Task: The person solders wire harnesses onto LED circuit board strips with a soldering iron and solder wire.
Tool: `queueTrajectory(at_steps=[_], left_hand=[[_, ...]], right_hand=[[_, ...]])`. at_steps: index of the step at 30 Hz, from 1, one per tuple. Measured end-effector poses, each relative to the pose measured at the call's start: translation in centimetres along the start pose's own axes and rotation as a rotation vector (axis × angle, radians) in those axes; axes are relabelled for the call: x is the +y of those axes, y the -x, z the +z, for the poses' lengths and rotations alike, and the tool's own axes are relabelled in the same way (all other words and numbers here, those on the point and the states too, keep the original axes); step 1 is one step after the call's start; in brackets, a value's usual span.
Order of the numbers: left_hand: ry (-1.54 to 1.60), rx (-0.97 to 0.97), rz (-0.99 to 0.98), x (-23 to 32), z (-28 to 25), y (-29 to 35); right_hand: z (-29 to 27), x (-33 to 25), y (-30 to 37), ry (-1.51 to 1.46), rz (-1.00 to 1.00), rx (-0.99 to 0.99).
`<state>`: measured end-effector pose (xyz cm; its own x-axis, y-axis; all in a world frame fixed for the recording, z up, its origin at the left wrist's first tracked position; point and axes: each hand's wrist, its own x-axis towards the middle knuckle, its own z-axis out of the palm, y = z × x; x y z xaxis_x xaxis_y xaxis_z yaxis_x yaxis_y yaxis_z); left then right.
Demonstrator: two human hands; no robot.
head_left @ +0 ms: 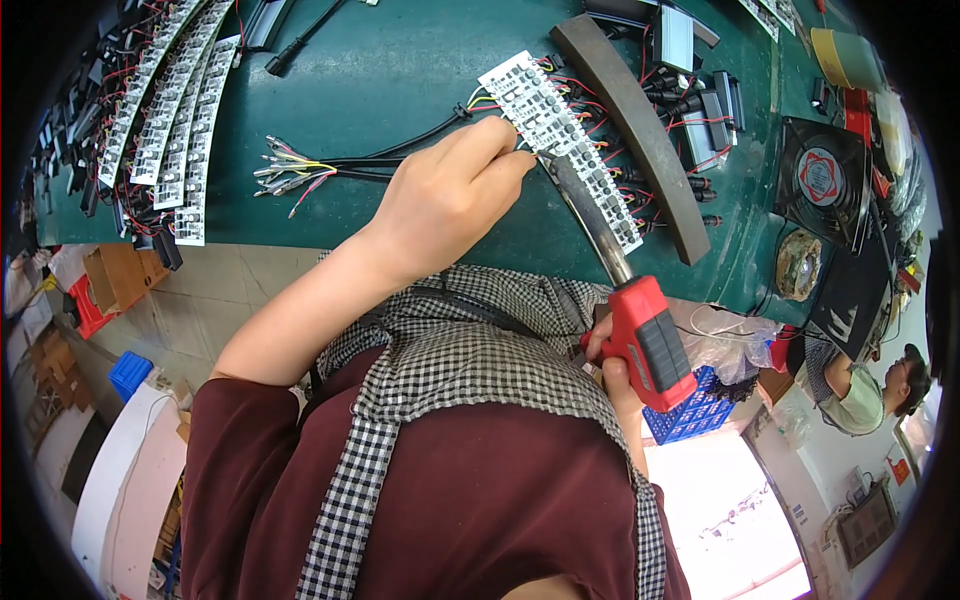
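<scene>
My left hand (455,195) is closed in a pinch at the edge of a strip of white circuit boards (560,140), on a thin wire mostly hidden by the fingers. A black cable (430,132) with coloured wire ends reaches the strip just above that hand; another runs under it. My right hand (617,380) grips a red and black soldering gun (650,340), partly hidden behind its body. The gun's long metal barrel points up and left, its tip by the boards close to my left fingertips. Loose stripped cable ends (290,172) lie left of my hand.
A dark curved bar (640,130) lies along the strip's right side, over red and black leads. Beyond it are metal housings (675,40). More board strips (190,130) fill the left. A fan (822,183) stands at right, near a round dish (799,265). Another person (858,395) is far right.
</scene>
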<state>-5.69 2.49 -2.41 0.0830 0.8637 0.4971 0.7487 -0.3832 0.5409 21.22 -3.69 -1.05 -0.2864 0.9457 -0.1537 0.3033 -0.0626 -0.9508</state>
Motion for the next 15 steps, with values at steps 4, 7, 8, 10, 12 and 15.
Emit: queueTrajectory(at_steps=[4,7,8,10,12,15], left_hand=[[-0.009,-0.010,0.014,0.0,-0.1,0.0],[-0.020,-0.011,0.031,0.0,-0.1,-0.1],[-0.021,-0.011,0.031,0.0,-0.1,0.0],[-0.033,-0.033,0.032,-0.1,-0.2,0.0],[-0.030,-0.034,0.037,0.0,-0.1,-0.1],[-0.031,-0.034,0.036,0.0,-0.2,-0.1]], right_hand=[[-1.1,2.0,0.9,0.182,-0.064,-0.050],[-0.9,2.1,0.7,0.387,-0.149,-0.069],[-0.6,1.4,0.6,0.386,-0.150,-0.069],[0.9,-1.9,-0.6,-0.085,0.109,-0.017],[0.3,-2.1,-0.6,-0.067,0.099,-0.048],[0.9,-3.0,-0.5,-0.099,0.089,-0.001]])
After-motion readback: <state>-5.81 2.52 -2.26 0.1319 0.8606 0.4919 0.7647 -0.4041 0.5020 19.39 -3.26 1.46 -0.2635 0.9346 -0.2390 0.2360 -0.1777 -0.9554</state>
